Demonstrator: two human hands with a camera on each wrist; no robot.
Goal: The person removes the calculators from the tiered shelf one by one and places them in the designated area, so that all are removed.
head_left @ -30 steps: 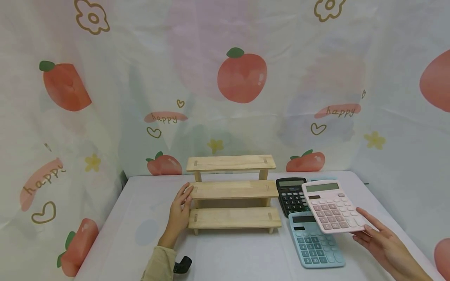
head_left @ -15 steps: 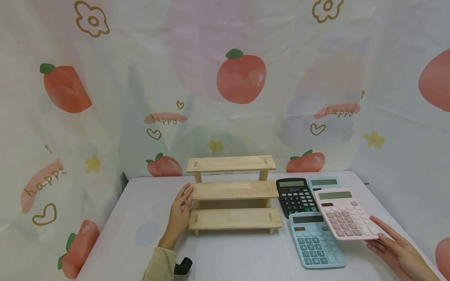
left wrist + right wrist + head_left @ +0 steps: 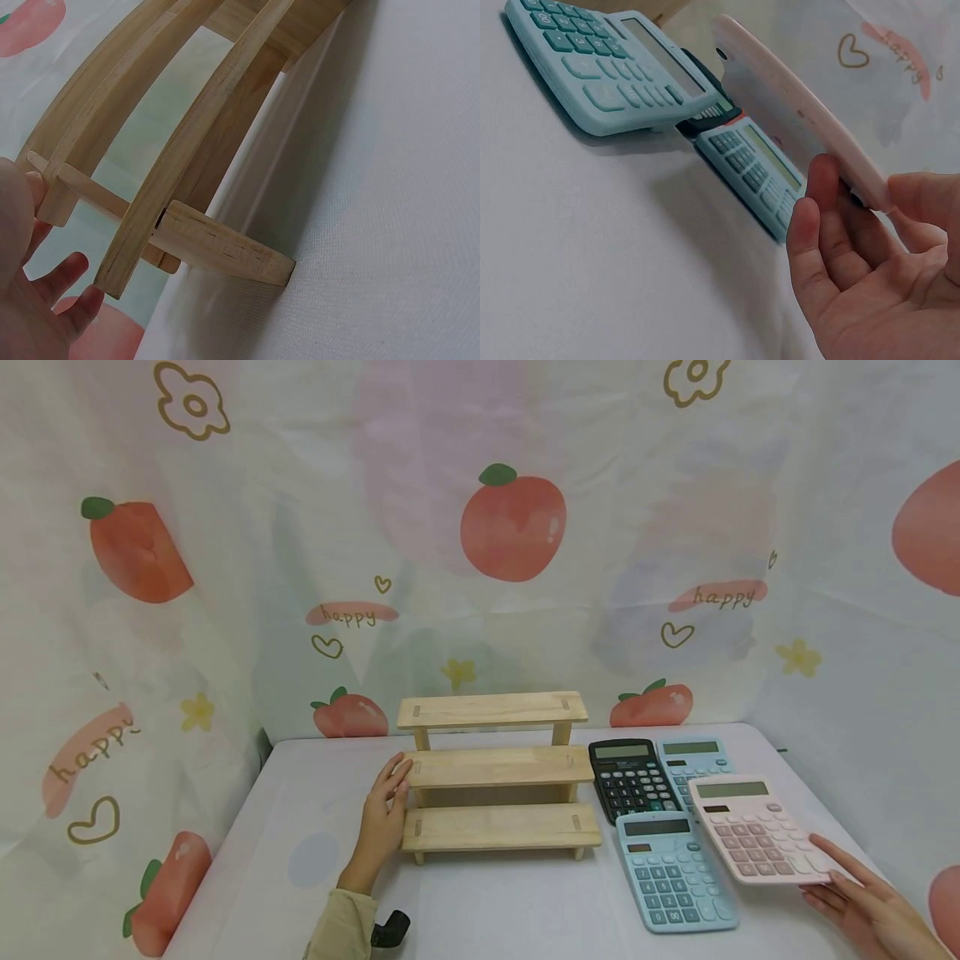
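My right hand (image 3: 870, 902) pinches a pink calculator (image 3: 757, 835) by its lower right corner, keys facing up. In the right wrist view the calculator is tilted off the table, thumb on one face and fingers beneath. A light-blue calculator (image 3: 675, 872) lies to its left. Behind are a black calculator (image 3: 633, 777) and a second blue calculator (image 3: 693, 752), partly covered by the pink one. My left hand (image 3: 384, 814) holds the left end of the middle shelf of a three-step wooden rack (image 3: 502, 827); in the left wrist view the fingertips are at the shelf's end.
A white cloth covers the table (image 3: 480, 910). A printed fabric backdrop (image 3: 517, 635) hangs behind and along both sides. Beside the left sleeve lies a small black curved object (image 3: 392, 929), partly hidden by that sleeve.
My right hand has carried the pink calculator right and toward me, uncovering more of the black and rear blue calculators. The left hand stays on the rack.
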